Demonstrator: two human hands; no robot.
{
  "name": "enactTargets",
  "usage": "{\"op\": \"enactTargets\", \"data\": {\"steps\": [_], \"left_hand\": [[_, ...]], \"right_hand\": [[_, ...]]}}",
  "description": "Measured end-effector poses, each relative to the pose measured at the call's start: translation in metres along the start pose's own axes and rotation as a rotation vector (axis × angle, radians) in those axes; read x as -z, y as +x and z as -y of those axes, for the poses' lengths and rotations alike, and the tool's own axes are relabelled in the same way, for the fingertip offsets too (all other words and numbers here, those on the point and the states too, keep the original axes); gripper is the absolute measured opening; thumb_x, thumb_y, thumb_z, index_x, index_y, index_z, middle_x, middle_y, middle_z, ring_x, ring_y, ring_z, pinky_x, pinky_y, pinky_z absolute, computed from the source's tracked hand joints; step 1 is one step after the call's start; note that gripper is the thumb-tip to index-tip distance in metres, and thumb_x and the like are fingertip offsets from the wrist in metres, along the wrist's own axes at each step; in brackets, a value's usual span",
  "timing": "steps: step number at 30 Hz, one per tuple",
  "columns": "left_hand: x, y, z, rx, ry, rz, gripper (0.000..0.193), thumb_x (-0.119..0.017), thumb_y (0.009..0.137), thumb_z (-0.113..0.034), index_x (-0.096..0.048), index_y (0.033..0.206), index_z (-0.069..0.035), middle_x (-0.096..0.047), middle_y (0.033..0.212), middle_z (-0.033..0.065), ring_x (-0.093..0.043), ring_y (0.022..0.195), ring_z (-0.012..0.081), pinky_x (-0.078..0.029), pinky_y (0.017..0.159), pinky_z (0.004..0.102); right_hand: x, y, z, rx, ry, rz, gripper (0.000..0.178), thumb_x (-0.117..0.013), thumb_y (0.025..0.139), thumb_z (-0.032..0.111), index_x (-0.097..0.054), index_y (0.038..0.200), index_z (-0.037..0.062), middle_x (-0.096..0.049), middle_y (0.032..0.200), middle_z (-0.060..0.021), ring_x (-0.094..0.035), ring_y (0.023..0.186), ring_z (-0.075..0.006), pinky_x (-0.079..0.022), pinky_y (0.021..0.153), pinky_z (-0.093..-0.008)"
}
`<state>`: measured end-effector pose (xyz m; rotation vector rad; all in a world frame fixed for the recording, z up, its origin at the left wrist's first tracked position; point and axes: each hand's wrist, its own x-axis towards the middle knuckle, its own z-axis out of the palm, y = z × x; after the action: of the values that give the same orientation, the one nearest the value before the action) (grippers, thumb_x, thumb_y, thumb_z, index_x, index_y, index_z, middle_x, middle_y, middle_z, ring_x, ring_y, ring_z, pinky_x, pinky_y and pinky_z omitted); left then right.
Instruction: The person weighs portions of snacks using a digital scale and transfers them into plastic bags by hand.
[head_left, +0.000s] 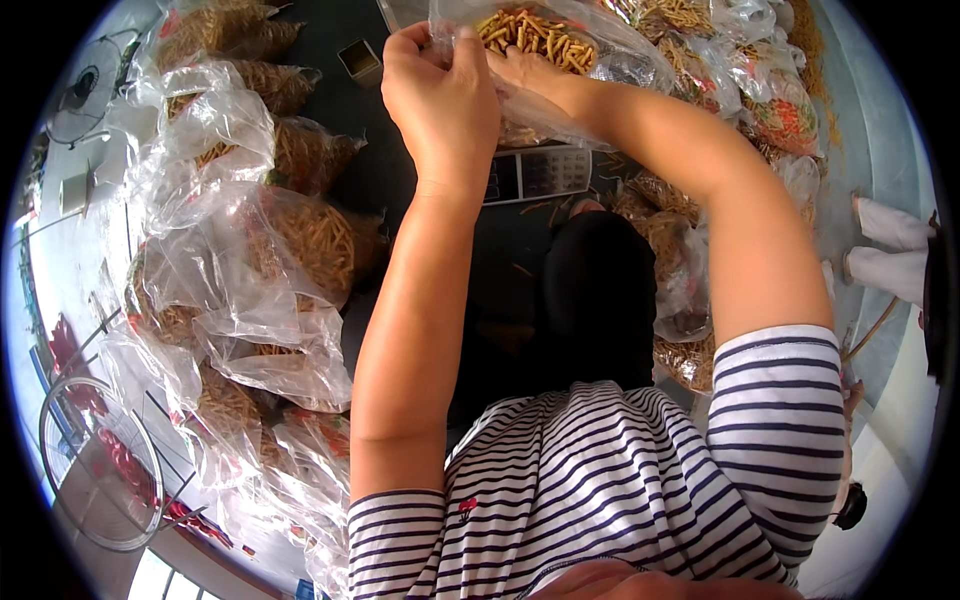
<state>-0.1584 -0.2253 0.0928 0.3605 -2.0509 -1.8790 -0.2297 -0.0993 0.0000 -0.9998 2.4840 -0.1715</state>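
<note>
At the top of the view, a clear plastic bag (630, 62) holds short golden-brown sticks (540, 40) that look like fried snacks. My left hand (440, 95) is closed on the bag's edge, its thumb pointing up. Inside the bag's mouth, my right hand (530, 75) lies against the near side of the sticks; its fingertips are partly hidden by film and sticks, so its grip is unclear. Just below the bag stands a scale (540, 174) with a dark display and a keypad.
Filled clear bags (320, 240) line my left side, with more bags (780, 100) at the upper right and beside my right knee. A small open tin (358, 62) stands left of my left hand. A fan (82, 90) is far left. Another person's light trouser legs (890, 250) show at right.
</note>
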Motion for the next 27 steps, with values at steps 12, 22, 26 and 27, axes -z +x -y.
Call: {"op": "enactTargets", "data": {"steps": [12,22,26,27], "left_hand": [[0.029,0.016,-0.008,0.234,-0.196,0.129,0.043,-0.059,0.084,-0.023,-0.044,0.103,0.012,-0.062,0.068,0.0129,-0.059,0.052,0.0142,-0.048,0.047,0.0232],[0.031,0.012,-0.017,0.13,-0.159,-0.138,0.036,-0.058,0.084,-0.028,-0.045,0.1,0.002,-0.052,0.084,0.0079,-0.05,0.067,0.0102,-0.043,0.059,0.0223],[0.036,0.006,-0.025,-0.075,-0.414,-0.411,0.016,-0.053,0.084,-0.012,-0.044,0.094,-0.003,-0.046,0.086,0.0033,-0.045,0.073,0.0096,-0.04,0.065,0.0227],[0.037,0.004,-0.028,-0.084,-0.419,-0.463,0.014,-0.052,0.084,-0.01,-0.044,0.093,-0.003,-0.046,0.087,0.0038,-0.045,0.074,0.0101,-0.039,0.068,0.0225]], "right_hand": [[0.041,0.014,-0.029,-0.39,0.41,-0.102,0.049,-0.068,0.069,0.021,-0.056,0.116,0.0127,-0.064,0.095,-0.0137,-0.063,0.085,-0.0234,-0.051,0.075,-0.0385],[0.066,-0.026,-0.021,-0.402,1.054,-0.281,0.042,-0.066,0.073,0.014,-0.053,0.112,0.0036,-0.063,0.091,-0.0103,-0.063,0.084,-0.0179,-0.053,0.073,-0.0322],[0.088,-0.061,-0.003,-0.26,1.342,-0.403,0.019,-0.064,0.073,0.004,-0.065,0.092,0.0009,-0.065,0.078,-0.0097,-0.061,0.067,-0.0208,-0.051,0.059,-0.0339],[0.095,-0.074,0.001,-0.184,1.365,-0.428,0.02,-0.064,0.073,0.004,-0.065,0.094,0.0013,-0.065,0.078,-0.0098,-0.062,0.066,-0.0197,-0.051,0.058,-0.0324]]}}
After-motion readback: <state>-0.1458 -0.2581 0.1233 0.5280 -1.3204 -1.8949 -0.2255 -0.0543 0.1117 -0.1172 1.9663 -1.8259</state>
